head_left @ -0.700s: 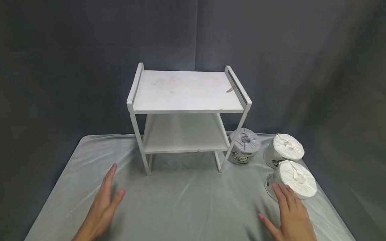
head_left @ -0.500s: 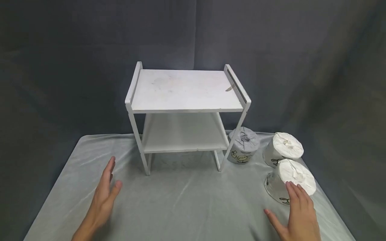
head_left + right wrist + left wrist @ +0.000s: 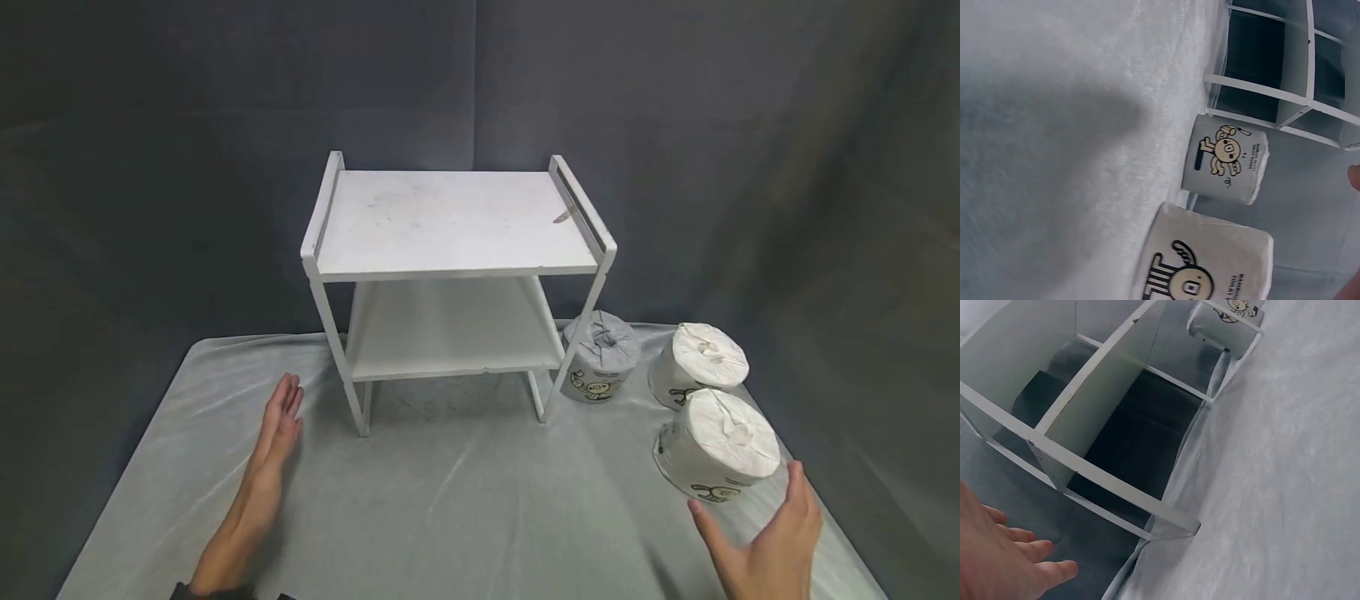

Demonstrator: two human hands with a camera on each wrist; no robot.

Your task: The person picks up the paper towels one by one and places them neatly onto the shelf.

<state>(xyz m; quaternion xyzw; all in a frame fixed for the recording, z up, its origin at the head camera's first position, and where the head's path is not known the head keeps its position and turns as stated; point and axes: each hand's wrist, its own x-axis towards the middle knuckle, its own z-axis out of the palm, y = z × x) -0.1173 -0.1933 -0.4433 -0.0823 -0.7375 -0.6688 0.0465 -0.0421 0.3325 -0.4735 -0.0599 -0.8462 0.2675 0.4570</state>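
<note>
In the head view my right hand (image 3: 776, 542) is just in front of the nearest wrapped toilet paper roll (image 3: 712, 467), thumb and fingers spread apart. Its fingers reach along the roll's right side, and nothing is held. My left hand (image 3: 273, 433) hovers over the left of the table, fingers straight, beside the front left leg of a white two-tier shelf (image 3: 457, 221). Two more rolls stand upright: a white roll (image 3: 701, 362) behind the nearest one, and a greyish roll (image 3: 600, 358) at the shelf's right leg. In the right wrist view a roll's printed side (image 3: 1225, 156) shows a cartoon figure.
A pale grey cloth (image 3: 450, 517) covers the table. Dark grey curtains (image 3: 150, 208) hang behind and at both sides. The shelf's upper board has raised side rails (image 3: 588, 208); its lower board (image 3: 457, 329) sits above the cloth.
My right hand has shifted right, from overlapping the nearest roll to its front right. My left hand has moved forward a little and turned. The rolls and shelf stay in place.
</note>
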